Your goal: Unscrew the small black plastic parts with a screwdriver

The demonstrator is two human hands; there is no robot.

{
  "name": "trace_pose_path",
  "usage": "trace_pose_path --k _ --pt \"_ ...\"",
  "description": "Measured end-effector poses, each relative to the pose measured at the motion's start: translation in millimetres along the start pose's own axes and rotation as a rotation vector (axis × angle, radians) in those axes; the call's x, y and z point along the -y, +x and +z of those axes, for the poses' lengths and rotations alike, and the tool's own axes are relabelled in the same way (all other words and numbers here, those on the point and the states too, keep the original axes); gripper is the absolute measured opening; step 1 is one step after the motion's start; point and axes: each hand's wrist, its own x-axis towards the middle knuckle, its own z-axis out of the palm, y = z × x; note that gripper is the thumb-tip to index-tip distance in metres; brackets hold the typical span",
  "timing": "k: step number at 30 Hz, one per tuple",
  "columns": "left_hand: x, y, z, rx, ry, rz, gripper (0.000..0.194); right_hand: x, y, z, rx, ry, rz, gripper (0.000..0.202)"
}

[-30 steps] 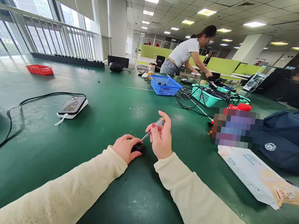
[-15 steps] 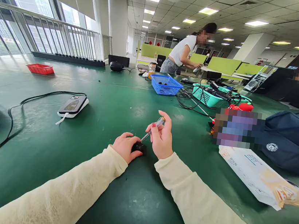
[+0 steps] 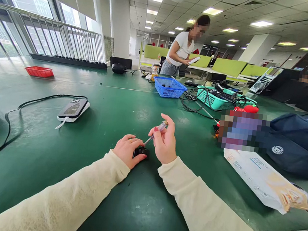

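My left hand [image 3: 129, 151] grips a small black object [image 3: 141, 151] against the green table [image 3: 107, 124], thumb on its near side and fingers at its far side. In my right hand [image 3: 165, 141] is a screwdriver [image 3: 156, 133] with a clear handle, held tilted between thumb and fingers. Its shaft slants down to the left, and the tip meets the top of the black object. The exact contact point is too small to make out.
A phone [image 3: 72, 108] on a white block lies left. Further back are a red tray [image 3: 39, 72], a blue basket [image 3: 169, 88] and a teal basket [image 3: 215, 100] with cables. At right are a white packet [image 3: 259, 176] and a dark bag [image 3: 300, 146]. A person [image 3: 179, 49] stands beyond.
The view has shifted slightly. Both hands keep their hold on the black object and screwdriver. The person beyond the table is more upright and holds a white item.
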Motion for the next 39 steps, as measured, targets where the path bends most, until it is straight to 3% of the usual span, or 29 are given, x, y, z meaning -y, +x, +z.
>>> trace_pose_path --k 10,20,33,39 --pt "0.0 0.8 -1.5 0.018 0.006 -0.012 0.035 4.1 -3.0 0.9 0.005 -0.034 -0.046 0.04" --pt "-1.3 -0.9 -1.4 0.031 0.04 -0.03 0.038 0.0 -1.2 -0.6 -0.161 -0.034 -0.059 0.037" --pt "-4.7 -0.5 -3.6 0.059 0.046 -0.06 0.037 -2.8 -2.8 -2.4 -0.108 -0.042 -0.089 0.035" --pt "-3.7 0.1 -2.9 0.051 0.035 -0.058 0.036 -3.3 2.0 -5.6 -0.044 -0.038 -0.007 0.037"
